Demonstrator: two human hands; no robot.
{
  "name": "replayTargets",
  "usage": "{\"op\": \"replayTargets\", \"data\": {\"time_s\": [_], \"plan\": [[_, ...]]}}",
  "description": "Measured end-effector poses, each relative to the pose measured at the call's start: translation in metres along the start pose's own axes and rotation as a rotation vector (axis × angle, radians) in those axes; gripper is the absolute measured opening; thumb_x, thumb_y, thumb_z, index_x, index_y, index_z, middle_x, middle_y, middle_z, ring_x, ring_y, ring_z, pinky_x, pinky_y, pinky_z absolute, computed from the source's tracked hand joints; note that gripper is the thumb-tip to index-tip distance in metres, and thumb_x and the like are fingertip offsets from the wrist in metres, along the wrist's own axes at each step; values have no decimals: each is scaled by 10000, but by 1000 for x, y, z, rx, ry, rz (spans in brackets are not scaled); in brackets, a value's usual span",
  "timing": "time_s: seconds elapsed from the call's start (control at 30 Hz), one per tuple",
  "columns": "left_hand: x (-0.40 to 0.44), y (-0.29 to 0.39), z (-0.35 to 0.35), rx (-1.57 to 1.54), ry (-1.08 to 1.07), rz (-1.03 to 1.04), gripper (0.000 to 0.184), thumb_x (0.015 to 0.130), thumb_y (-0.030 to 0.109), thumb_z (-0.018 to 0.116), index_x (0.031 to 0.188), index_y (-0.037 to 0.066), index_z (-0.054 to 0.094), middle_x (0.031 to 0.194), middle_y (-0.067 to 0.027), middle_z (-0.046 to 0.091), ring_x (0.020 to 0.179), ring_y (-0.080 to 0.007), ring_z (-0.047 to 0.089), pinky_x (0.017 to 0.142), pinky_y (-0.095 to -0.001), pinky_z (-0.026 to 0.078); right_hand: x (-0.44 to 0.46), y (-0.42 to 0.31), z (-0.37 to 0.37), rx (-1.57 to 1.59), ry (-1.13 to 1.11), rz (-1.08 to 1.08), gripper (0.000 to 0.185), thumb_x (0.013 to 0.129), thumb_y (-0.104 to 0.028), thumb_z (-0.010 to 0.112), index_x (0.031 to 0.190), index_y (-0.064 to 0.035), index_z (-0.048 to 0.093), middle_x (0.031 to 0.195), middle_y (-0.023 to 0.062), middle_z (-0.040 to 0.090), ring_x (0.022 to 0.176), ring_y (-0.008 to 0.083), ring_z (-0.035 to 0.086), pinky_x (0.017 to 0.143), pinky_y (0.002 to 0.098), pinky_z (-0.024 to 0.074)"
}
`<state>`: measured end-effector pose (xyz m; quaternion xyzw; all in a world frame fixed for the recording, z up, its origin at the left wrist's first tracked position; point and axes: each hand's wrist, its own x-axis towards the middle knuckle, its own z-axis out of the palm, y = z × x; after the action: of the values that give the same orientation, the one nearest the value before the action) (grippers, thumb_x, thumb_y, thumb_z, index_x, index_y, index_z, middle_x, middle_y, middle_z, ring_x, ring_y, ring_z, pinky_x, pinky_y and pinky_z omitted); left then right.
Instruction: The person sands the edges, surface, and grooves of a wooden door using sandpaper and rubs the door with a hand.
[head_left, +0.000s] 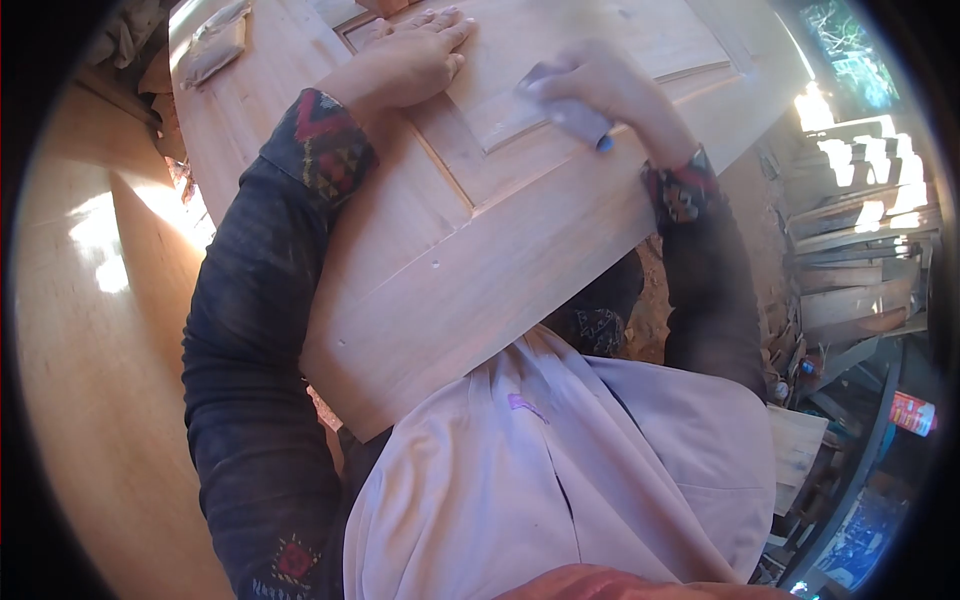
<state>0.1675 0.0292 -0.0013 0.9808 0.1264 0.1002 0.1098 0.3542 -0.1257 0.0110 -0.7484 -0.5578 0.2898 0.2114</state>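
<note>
A large pale wooden panel [480, 260] with recessed sections and raised borders lies in front of me. My left hand [420, 58] rests on it near the top, fingers spread flat on the wood. Over the panel's right part, my right hand [590, 82] is closed around a greyish roll [578, 120] with a blue end, blurred by motion. Whether the roll touches the wood is unclear.
A crumpled, plastic-like bundle [215, 45] lies at the panel's upper left. Another smooth wooden board [80, 350] stands at the left. Stacked wood pieces [850, 290] and a red container [912, 413] are at the right.
</note>
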Motion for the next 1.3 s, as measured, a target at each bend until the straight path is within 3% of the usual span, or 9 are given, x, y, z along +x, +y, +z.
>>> {"op": "replayTargets", "data": {"time_s": [0.23, 0.33, 0.53, 0.63, 0.73, 0.93, 1.03, 1.17, 1.3], "plan": [[5, -12, 9, -49, -13, 50, 470, 890, 196, 478, 1321, 7, 480, 1385, -188, 460, 1331, -348, 378, 1056, -542, 313, 14, -5, -4, 286, 73, 165, 362, 728, -339, 773, 734, 6, 661, 612, 25, 566, 545, 103, 505, 517, 295, 429], [5, -11, 8, -32, 16, 42, 432, 879, 187, 482, 1275, 14, 505, 1339, -184, 489, 1291, -346, 413, 1024, -541, 332, 3, -16, 21, -70, 34, -159, 390, 732, -367, 781, 728, 6, 665, 601, 20, 561, 531, 107, 512, 499, 286, 421], [3, -7, 11, -89, 60, 83, 350, 850, 172, 493, 1162, 23, 545, 1243, -176, 531, 1210, -343, 464, 977, -514, 357, 18, 4, 6, 232, 76, 33, 366, 724, -307, 798, 688, 13, 623, 662, 89, 647, 531, 166, 600, 499, 353, 482], [4, -14, 21, -113, 127, 90, 352, 849, 177, 489, 1160, 19, 545, 1238, -177, 534, 1203, -342, 471, 978, -493, 361, -8, -37, 26, -253, 51, -229, 334, 718, -283, 803, 695, 6, 638, 656, 81, 641, 514, 156, 599, 466, 320, 474], [8, -15, 25, -111, 120, 109, 368, 851, 186, 486, 1170, 11, 543, 1242, -180, 536, 1203, -343, 475, 977, -489, 363, 13, -4, 7, 346, 25, 8, 322, 724, -272, 801, 701, 9, 644, 673, 87, 656, 509, 162, 611, 456, 292, 477], [5, -13, 11, -60, 61, 80, 388, 852, 191, 484, 1177, -12, 540, 1244, -193, 540, 1221, -344, 470, 988, -500, 364, -10, -36, 19, -157, -68, -119, 279, 771, -276, 767, 725, -23, 658, 696, 41, 645, 584, 104, 599, 523, 271, 485], [11, -19, 21, -78, 96, 134, 390, 856, 190, 477, 1179, -22, 534, 1230, -202, 543, 1217, -347, 472, 982, -498, 370, 12, -14, -9, 212, 29, 157, 301, 763, -283, 763, 723, -9, 646, 680, 32, 631, 618, 107, 591, 562, 275, 481], [9, -18, 24, -30, 155, 100, 336, 849, 177, 469, 1110, -22, 540, 1160, -208, 562, 1157, -359, 493, 942, -477, 388, -7, -39, 20, -318, -6, -164, 312, 756, -287, 769, 755, 3, 654, 683, 33, 629, 599, 118, 594, 538, 275, 472], [12, -21, 43, -249, 280, 144, 260, 836, 172, 468, 1012, -2, 544, 1093, -204, 573, 1090, -366, 513, 912, -477, 391, 17, 4, -2, 147, -40, 135, 336, 739, -299, 772, 786, 19, 674, 668, 70, 623, 632, 143, 591, 595, 301, 475]]}}
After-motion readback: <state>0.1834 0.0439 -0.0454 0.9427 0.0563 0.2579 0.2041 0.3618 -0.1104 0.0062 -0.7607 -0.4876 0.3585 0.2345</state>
